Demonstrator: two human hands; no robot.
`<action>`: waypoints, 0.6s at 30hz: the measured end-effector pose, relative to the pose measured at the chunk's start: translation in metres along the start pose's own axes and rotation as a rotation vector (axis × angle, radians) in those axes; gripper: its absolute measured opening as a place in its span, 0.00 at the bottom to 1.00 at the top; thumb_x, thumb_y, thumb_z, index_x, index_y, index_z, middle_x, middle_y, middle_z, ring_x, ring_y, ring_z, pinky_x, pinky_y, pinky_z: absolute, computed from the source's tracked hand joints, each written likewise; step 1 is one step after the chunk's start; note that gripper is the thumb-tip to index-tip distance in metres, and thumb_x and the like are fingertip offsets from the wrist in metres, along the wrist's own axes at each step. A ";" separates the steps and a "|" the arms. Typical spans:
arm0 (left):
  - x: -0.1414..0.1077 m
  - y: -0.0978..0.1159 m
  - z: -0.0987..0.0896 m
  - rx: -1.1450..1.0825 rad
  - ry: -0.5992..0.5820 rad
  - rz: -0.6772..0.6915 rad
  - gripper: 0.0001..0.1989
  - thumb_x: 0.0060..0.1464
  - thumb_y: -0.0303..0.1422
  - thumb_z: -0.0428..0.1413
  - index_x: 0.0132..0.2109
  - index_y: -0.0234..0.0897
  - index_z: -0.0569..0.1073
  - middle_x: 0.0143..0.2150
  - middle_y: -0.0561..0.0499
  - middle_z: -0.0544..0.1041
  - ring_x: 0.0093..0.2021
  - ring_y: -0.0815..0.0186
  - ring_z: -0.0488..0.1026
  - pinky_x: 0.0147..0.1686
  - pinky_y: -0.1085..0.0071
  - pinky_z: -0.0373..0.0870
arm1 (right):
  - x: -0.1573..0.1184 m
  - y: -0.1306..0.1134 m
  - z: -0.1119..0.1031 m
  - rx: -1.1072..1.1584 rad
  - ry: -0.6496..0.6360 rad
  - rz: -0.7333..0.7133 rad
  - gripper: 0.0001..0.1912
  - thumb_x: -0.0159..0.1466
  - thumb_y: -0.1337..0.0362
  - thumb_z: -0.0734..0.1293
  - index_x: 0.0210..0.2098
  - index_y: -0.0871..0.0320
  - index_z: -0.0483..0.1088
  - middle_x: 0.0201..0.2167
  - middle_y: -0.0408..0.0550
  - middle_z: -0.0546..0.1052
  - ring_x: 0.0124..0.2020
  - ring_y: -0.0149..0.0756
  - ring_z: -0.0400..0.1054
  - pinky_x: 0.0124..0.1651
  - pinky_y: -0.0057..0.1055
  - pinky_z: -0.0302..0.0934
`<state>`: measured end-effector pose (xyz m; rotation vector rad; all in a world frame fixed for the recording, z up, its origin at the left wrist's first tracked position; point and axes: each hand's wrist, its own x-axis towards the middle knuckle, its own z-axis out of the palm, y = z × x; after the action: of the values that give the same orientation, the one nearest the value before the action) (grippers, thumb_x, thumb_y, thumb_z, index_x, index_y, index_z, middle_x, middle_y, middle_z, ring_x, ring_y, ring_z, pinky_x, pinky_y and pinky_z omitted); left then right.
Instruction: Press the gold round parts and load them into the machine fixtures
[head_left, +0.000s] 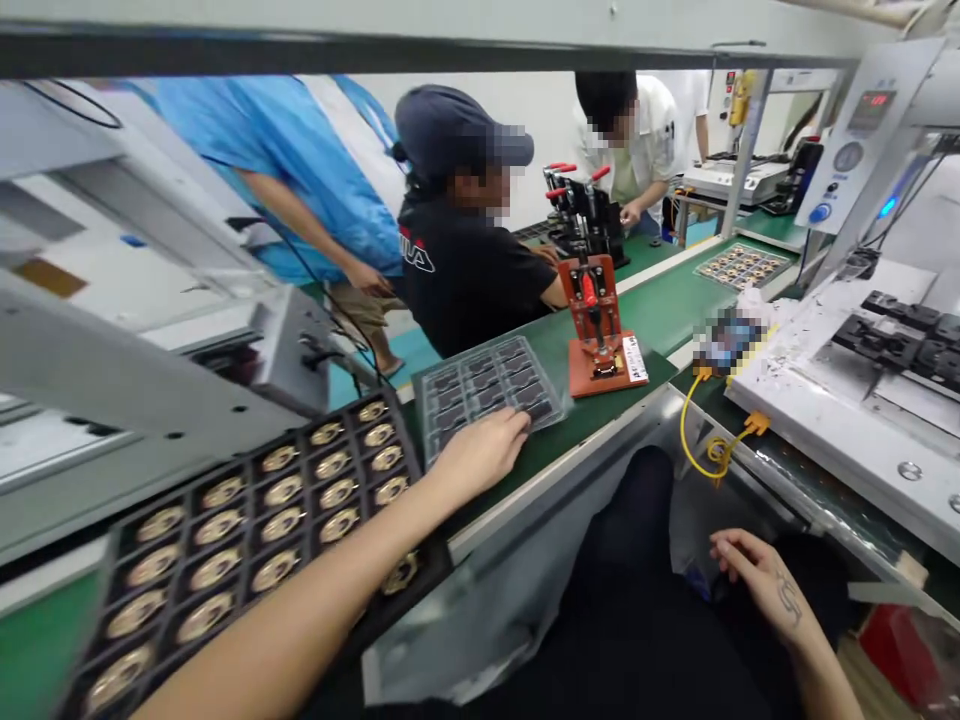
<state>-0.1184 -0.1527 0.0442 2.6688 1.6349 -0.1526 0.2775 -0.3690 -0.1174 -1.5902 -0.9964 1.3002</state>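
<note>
My left hand [486,455] reaches across to the near right part of a clear plastic tray [555,400] holding flat dark parts. Its fingers are bent together, with the tips down at one of the parts; what they pinch, if anything, is hidden. Just right of that tray stands a red clamp fixture [591,325] with a red-tipped lever and a white label. Low on the right, my right hand [754,575] rests by my lap, fingers loosely bent and apart, holding nothing visible. A black tray [251,505] of gold ring-shaped parts lies under my left forearm.
A green conveyor belt [660,290] runs away past another tray of parts [742,265]. At right stands a white press machine [862,420] with a yellow cable [686,430]. Grey machine framing [150,370] borders the left. Co-workers are across the belt, one near black toggle clamps [581,210].
</note>
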 end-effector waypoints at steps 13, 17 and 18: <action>-0.045 0.178 -0.005 -0.160 0.607 0.803 0.11 0.76 0.29 0.49 0.48 0.32 0.77 0.36 0.45 0.81 0.32 0.59 0.81 0.32 0.63 0.79 | 0.011 -0.118 0.073 0.132 0.059 -0.409 0.29 0.72 0.35 0.66 0.43 0.55 0.78 0.21 0.43 0.73 0.22 0.36 0.68 0.29 0.34 0.65; -0.040 0.176 -0.016 -0.202 0.603 1.269 0.13 0.70 0.25 0.55 0.56 0.32 0.80 0.34 0.45 0.81 0.30 0.59 0.77 0.28 0.62 0.77 | -0.028 -0.088 -0.023 0.107 0.487 -0.378 0.27 0.69 0.35 0.69 0.42 0.55 0.77 0.24 0.44 0.76 0.21 0.37 0.69 0.25 0.33 0.65; -0.037 0.172 -0.015 -0.182 0.587 1.387 0.14 0.68 0.24 0.56 0.56 0.34 0.81 0.33 0.46 0.81 0.28 0.60 0.75 0.27 0.62 0.76 | -0.047 -0.079 -0.054 0.070 0.654 -0.382 0.27 0.68 0.36 0.69 0.42 0.55 0.77 0.26 0.45 0.78 0.23 0.38 0.72 0.25 0.34 0.67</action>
<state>0.0194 -0.2630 0.0552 3.0817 -0.4884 0.7607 0.3178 -0.3924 -0.0217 -1.5223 -0.7690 0.4909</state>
